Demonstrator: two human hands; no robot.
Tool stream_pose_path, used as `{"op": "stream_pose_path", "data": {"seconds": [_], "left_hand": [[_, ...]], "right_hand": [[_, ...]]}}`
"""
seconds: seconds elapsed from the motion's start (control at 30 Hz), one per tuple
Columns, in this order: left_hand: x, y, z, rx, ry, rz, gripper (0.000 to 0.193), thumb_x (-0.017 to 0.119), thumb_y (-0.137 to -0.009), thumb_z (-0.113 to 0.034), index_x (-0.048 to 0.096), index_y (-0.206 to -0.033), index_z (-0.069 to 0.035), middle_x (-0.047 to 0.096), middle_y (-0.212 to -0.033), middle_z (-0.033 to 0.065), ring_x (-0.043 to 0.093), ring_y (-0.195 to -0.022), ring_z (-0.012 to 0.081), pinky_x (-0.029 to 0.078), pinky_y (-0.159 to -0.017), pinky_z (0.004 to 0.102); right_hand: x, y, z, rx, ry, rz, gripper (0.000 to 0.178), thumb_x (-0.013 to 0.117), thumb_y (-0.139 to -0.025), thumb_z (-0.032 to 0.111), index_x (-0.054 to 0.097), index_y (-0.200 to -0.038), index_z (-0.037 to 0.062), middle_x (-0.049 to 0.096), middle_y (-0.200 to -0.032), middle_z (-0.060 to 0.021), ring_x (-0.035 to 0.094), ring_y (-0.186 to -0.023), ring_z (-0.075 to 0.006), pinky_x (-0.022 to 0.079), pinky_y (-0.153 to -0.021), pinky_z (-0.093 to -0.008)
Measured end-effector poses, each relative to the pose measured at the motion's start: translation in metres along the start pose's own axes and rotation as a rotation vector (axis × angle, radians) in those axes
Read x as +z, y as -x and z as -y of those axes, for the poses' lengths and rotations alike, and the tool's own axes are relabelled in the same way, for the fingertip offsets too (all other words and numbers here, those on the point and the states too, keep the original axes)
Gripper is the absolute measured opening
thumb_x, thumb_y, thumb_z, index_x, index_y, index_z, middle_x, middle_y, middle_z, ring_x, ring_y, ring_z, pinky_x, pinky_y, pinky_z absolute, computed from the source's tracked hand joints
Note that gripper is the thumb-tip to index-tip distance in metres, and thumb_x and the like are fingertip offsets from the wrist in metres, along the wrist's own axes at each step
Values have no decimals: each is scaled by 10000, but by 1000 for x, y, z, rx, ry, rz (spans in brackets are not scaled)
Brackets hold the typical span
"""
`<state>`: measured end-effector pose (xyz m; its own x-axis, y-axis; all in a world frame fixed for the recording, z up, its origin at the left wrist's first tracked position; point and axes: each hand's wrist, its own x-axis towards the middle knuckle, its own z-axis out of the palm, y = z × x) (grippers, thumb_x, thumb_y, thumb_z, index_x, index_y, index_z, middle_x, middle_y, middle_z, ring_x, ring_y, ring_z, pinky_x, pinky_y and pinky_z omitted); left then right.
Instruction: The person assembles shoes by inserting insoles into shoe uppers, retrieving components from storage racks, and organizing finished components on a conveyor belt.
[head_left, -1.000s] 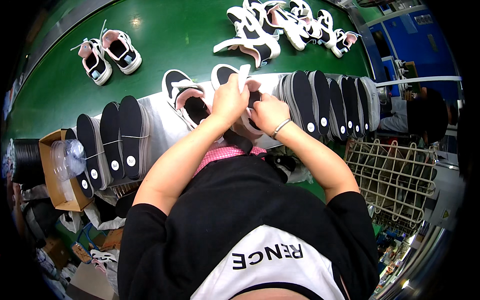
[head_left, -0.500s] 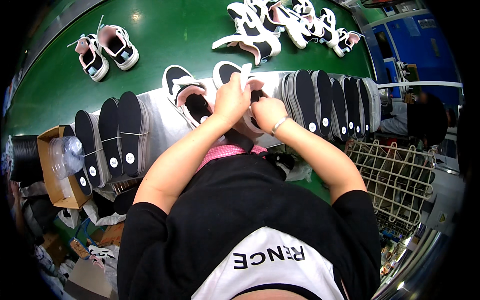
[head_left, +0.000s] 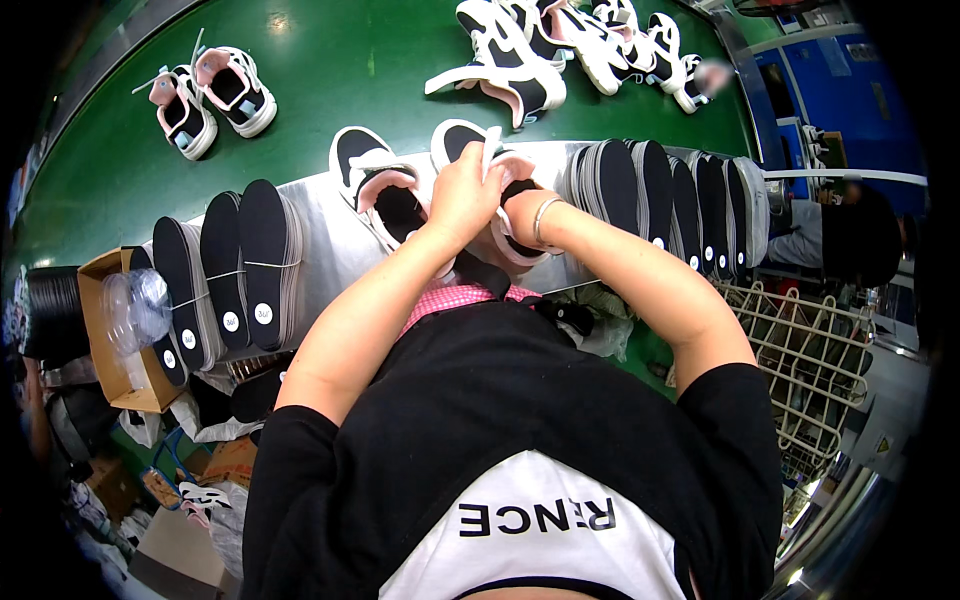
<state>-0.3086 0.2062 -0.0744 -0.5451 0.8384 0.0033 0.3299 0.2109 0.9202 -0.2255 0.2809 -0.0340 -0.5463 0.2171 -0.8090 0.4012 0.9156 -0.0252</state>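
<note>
A black and white sneaker with pink lining (head_left: 455,138) lies on the metal strip in front of me, toe pointing away. My left hand (head_left: 466,196) is closed on its upper around the white strap and tongue. My right hand (head_left: 522,212) reaches into the shoe's opening, its fingers hidden inside, so whether they hold anything does not show. Just left of it rests a matching sneaker (head_left: 350,160), apart from my hands, with its pink tongue folded back and a black inside showing.
Stacks of black insoles stand on both sides, left (head_left: 264,250) and right (head_left: 608,185). Finished-looking sneakers sit at the back left (head_left: 240,95) and back right (head_left: 515,75) of the green table (head_left: 340,60). A cardboard box (head_left: 150,385) is far left, a wire rack (head_left: 790,350) right.
My right hand has pushed deeper into the shoe, its fingers going out of sight. The left hand keeps its hold on the sneaker, nearly unmoved.
</note>
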Motion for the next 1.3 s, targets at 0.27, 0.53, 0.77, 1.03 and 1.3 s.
{"op": "stream_pose_path", "data": {"seconds": [0.27, 0.53, 0.77, 1.03, 1.3], "left_hand": [[-1, -1, -5, 21, -47, -5, 214, 523, -754, -181, 453, -823, 9, 545, -677, 236, 529, -671, 402, 405, -584, 434], [3, 0, -3, 65, -71, 0, 204, 517, -761, -169, 441, -835, 6, 539, -653, 247, 522, -643, 420, 399, -574, 475], [3, 1, -5, 26, -112, 9, 224, 496, -766, -184, 449, -889, -2, 545, -733, 257, 520, -731, 417, 415, -623, 442], [0, -8, -5, -122, 284, 188, 283, 488, -789, -259, 561, -839, 10, 578, -636, 98, 560, -584, 154, 424, -541, 275], [2, -18, 4, -223, 382, 426, 302, 439, -841, -298, 567, -850, -24, 509, -630, 7, 447, -574, 84, 354, -504, 210]], "right_hand": [[5, -7, 4, 97, 79, -144, 266, 552, -704, 189, 601, -948, 96, 584, -991, -96, 563, -905, -227, 441, -759, -309], [8, 34, -6, -47, -38, -102, 226, 497, -712, 189, 591, -866, 55, 611, -833, -133, 588, -806, -249, 379, -800, -406], [40, 35, -13, -102, 15, -118, 240, 456, -653, 111, 582, -835, 19, 608, -792, -146, 579, -829, -265, 195, -935, -472], [38, 17, -34, -311, -1505, -207, 379, 500, -788, 324, 501, -993, 6, 597, -837, -120, 570, -768, -185, 449, -653, -299], [42, 8, -22, 28, -1869, -424, 266, 568, -785, 284, 575, -824, 21, 592, -688, -61, 545, -590, -128, 440, -571, -237]]}}
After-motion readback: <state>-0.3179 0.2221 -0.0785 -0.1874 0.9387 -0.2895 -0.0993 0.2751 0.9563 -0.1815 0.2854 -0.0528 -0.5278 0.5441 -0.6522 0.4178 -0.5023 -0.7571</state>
